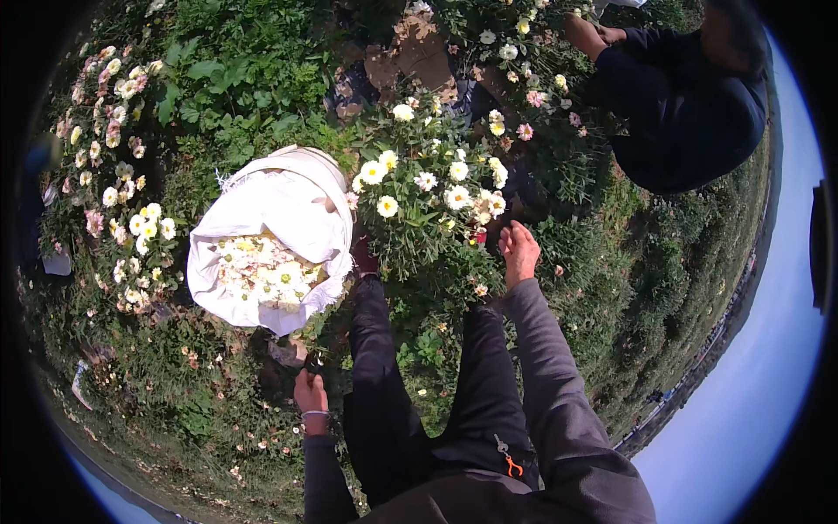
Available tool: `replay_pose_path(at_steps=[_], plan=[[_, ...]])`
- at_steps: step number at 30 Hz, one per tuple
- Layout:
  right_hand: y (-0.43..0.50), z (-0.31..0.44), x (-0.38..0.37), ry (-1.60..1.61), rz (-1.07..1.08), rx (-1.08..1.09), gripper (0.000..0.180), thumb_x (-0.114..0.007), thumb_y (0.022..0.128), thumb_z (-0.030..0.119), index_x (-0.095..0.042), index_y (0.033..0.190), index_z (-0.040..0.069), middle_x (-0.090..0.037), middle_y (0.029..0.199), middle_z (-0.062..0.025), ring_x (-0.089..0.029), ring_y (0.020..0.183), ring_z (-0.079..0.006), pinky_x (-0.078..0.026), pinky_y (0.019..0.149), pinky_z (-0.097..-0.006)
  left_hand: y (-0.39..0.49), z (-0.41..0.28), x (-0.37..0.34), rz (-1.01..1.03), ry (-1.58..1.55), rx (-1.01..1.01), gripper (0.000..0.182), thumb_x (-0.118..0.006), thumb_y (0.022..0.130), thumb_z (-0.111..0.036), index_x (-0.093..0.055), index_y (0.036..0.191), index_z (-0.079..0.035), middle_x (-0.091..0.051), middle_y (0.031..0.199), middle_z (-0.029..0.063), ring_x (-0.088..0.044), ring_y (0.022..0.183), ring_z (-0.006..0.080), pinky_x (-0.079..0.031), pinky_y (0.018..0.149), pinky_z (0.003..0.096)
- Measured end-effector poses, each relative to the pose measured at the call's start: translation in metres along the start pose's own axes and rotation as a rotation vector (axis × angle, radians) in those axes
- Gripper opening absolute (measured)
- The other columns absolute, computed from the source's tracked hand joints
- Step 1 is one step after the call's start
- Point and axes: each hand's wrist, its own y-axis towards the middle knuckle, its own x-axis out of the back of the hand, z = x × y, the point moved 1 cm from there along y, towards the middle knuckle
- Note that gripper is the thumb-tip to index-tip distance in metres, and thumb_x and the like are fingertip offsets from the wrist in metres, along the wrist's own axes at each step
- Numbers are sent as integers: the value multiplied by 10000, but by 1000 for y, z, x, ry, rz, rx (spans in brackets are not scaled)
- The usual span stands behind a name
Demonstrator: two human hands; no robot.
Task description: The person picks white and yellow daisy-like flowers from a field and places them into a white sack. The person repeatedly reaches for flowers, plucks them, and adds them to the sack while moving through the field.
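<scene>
My right hand (pixel 519 252) is at the right side of a bush of white and pale-yellow flowers (pixel 457 197), its fingers loosely bent. I see nothing between them. My left hand (pixel 310 394), with a band at the wrist, hangs low beside my left leg, below a white woven sack (pixel 262 203). Its fingers are curled, and whether they hold something is hidden. The sack's mouth lies folded open around a heap of picked flower heads (pixel 268 268), white, yellow and pinkish. A pale bucket-like rim (pixel 321 164) shows behind the sack cloth.
Another person (pixel 681 105) in dark clothes crouches among the flowers at the upper right. More flowering plants (pixel 111 131) stand at the left, and leafy green weeds (pixel 249 78) grow beyond the sack. Dry brown leaves (pixel 416 56) lie at the top. A key with an orange clip (pixel 512 466) hangs at my waist.
</scene>
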Motion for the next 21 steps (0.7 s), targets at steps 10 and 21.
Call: replay_pose_path(at_steps=[10, 21], plan=[[100, -31, -28, -108, 578, -462, 587, -610, 801, 297, -343, 1293, 122, -438, 1209, -50, -468, 1066, -210, -409, 846, -501, 51, -271, -206, 319, -51, -579, 299, -523, 813, -44, -475, 1092, 49, -486, 1065, 156, -542, 837, 248, -458, 724, 299], [106, -70, -17, 364, 458, -638, 200, -575, 756, 14, -583, 948, -37, -608, 793, -95, -606, 670, -174, -538, 570, -302, 89, -306, -303, 202, 161, -618, 541, -567, 752, -79, -356, 1235, 41, -400, 1186, 239, -469, 1031, 384, -409, 864, 380]])
